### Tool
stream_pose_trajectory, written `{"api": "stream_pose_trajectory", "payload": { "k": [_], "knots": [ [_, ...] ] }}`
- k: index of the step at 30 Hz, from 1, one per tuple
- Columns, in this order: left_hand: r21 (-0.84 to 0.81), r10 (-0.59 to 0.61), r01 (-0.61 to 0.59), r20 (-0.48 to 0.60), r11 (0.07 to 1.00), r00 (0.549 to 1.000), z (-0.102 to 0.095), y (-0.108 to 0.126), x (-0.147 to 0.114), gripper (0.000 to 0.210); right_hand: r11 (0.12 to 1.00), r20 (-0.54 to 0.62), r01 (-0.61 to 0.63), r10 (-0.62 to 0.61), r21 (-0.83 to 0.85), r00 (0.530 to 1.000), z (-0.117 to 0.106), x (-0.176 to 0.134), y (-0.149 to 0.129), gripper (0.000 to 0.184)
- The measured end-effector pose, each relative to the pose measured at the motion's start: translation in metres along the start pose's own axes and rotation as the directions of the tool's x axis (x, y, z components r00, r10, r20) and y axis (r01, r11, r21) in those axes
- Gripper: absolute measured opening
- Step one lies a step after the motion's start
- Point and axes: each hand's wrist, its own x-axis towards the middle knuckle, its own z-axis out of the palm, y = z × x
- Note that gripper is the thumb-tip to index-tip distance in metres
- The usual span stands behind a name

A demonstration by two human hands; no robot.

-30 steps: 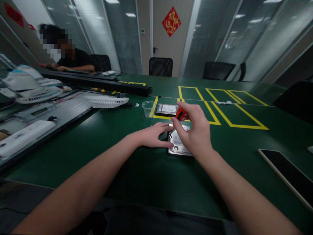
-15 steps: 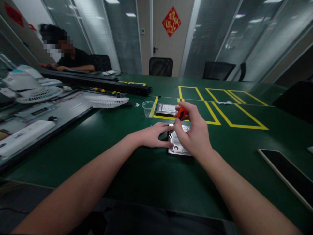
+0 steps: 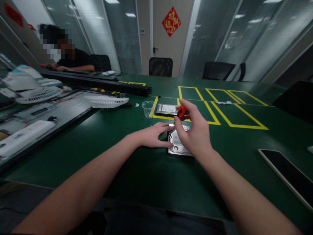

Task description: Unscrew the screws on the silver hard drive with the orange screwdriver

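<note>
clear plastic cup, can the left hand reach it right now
Probably yes: the cup stands just beyond the left hand with green tabletop between, though that hand's fingers touch the nearer hard drive.

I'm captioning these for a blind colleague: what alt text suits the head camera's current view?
A right hand holds a red-handled screwdriver over a silver hard drive on a green table, the left hand spread at the drive's left edge. A second drive and clear cup sit beyond; a phone lies at right.

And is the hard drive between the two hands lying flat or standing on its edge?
Lying flat: the hard drive has its broad silver face turned upward.
</note>
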Motion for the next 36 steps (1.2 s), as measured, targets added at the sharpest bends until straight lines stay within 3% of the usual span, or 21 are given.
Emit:
{"api": "stream_pose_trajectory", "payload": {
  "k": [6, 15, 28, 36],
  "knots": [
    [-0.014, 0.007, -0.007, -0.007, 1.0, 1.0, -0.0007, 0.0003, 0.0009, 0.106, 0.999, 0.036, -0.042, 0.041, 0.031, 0.999, -0.0008, -0.0021, 0.0011, 0.069],
    [-0.01, 0.005, -0.005, -0.017, 1.0, 1.0, 0.0006, 0.0019, -0.0005, 0.105, 0.999, 0.016, 0.012, -0.011, -0.044, 1.0, -0.0024, 0.0013, 0.0023, 0.056],
    [-0.007, 0.014, -0.014, -0.012, 1.0, 1.0, -0.0001, 0.0002, 0.0006, 0.105, 0.997, 0.069, -0.072, 0.069, 0.041, 0.995, 0.0001, -0.0035, 0.0003, 0.073],
    [0.0, 0.007, -0.007, -0.013, 1.0, 1.0, 0.0004, 0.0021, 0.0007, 0.103, 0.998, 0.049, -0.044, 0.045, -0.034, 0.998, -0.0005, -0.0004, 0.0024, 0.061]
  ]
}}
